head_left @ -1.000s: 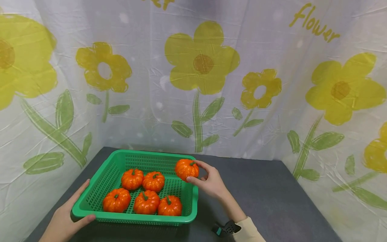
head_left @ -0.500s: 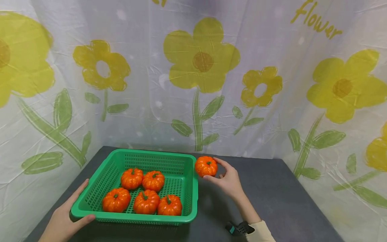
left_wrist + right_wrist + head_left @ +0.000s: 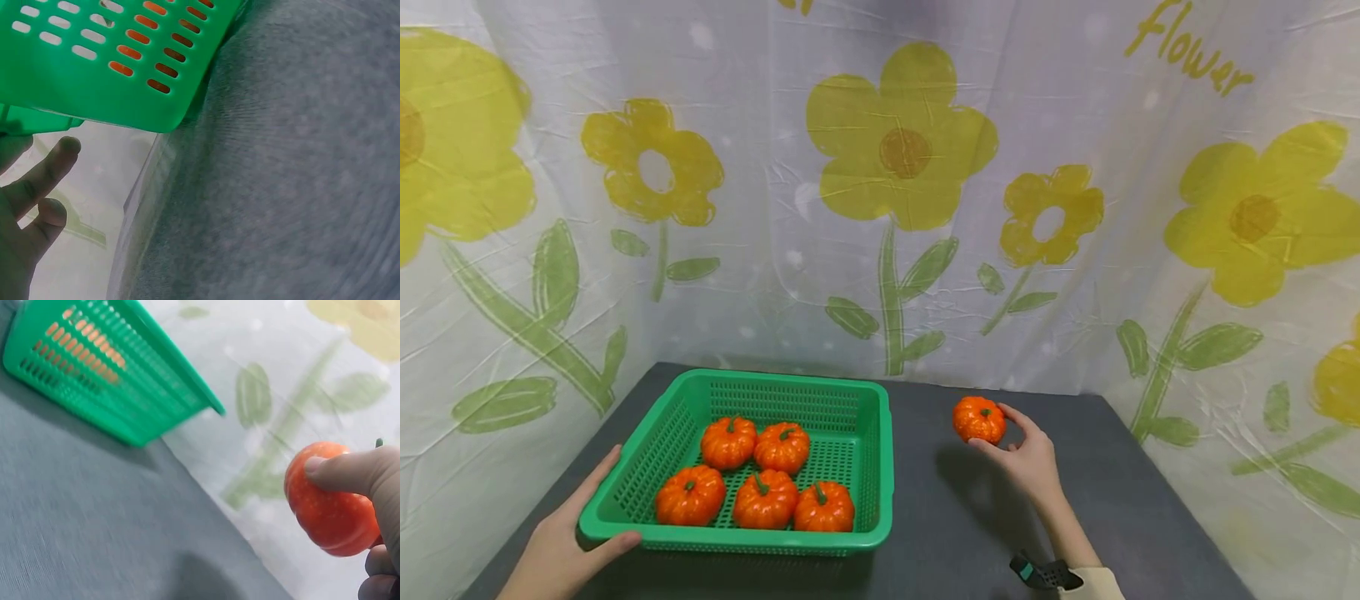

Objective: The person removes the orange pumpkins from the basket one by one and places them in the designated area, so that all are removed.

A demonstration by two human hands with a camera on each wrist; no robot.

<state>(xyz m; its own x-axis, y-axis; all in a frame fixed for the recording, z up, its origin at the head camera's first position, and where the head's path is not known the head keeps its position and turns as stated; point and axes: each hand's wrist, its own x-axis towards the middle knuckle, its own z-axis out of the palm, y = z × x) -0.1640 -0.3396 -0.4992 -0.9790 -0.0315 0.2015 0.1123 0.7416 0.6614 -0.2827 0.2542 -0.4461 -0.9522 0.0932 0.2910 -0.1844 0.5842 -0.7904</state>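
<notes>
My right hand point(image 3: 1028, 462) pinches a small orange pumpkin point(image 3: 979, 419) with a green stem, held above the dark table to the right of the basket. In the right wrist view my thumb point(image 3: 340, 474) presses its orange side. A green plastic basket point(image 3: 886, 467) with slotted walls stands at the left. Several more orange pumpkins point(image 3: 691, 496) lie inside it. At the basket's near left corner, my left hand point(image 3: 556, 537) rests with thumb and forefinger spread along the rim. Other fingers point(image 3: 47, 172) of it extend loosely beside the basket in the left wrist view.
The dark grey table point(image 3: 1120, 508) carries the basket. Behind and at both sides hangs a pale curtain point(image 3: 760, 275) printed with yellow flowers, meeting the table's far edge. A black band point(image 3: 1045, 573) is on the right wrist.
My right hand has carried the pumpkin rightward, from over the basket's right rim to above the table. My left hand and the basket have stayed in place.
</notes>
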